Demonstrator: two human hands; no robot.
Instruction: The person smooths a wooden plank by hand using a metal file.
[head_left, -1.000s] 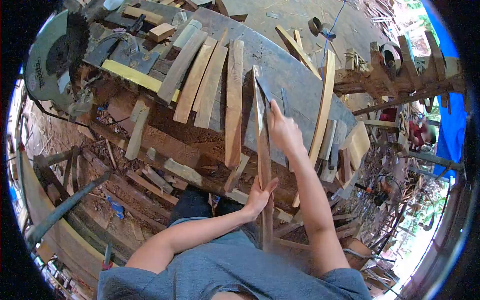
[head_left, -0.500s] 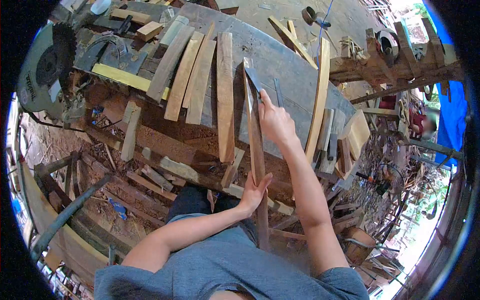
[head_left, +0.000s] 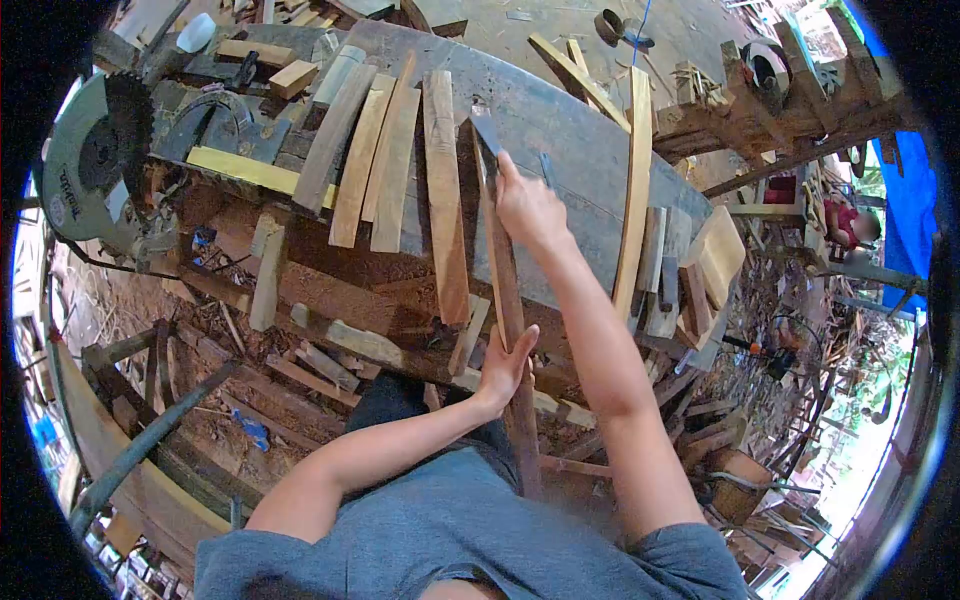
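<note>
A long, narrow wooden piece (head_left: 505,290) runs from the bench top down toward my torso. Around its lower part my left hand (head_left: 507,373) is wrapped, with the thumb pointing up. My right hand (head_left: 530,205) is closed on a flat metal blade (head_left: 485,135), its index finger stretched along it. The blade lies against the far end of the piece. To the left, a curved wooden slat (head_left: 445,200) rests on the bench, with other slats (head_left: 360,165) beside it.
A circular saw (head_left: 90,160) stands at the left of the bench (head_left: 590,160). A long curved slat (head_left: 636,190) and short blocks (head_left: 660,270) lie on the right. A person (head_left: 850,225) is in the right background.
My right hand and the blade have moved slightly up and to the left, toward the far end of the wooden piece. My left hand keeps its hold.
</note>
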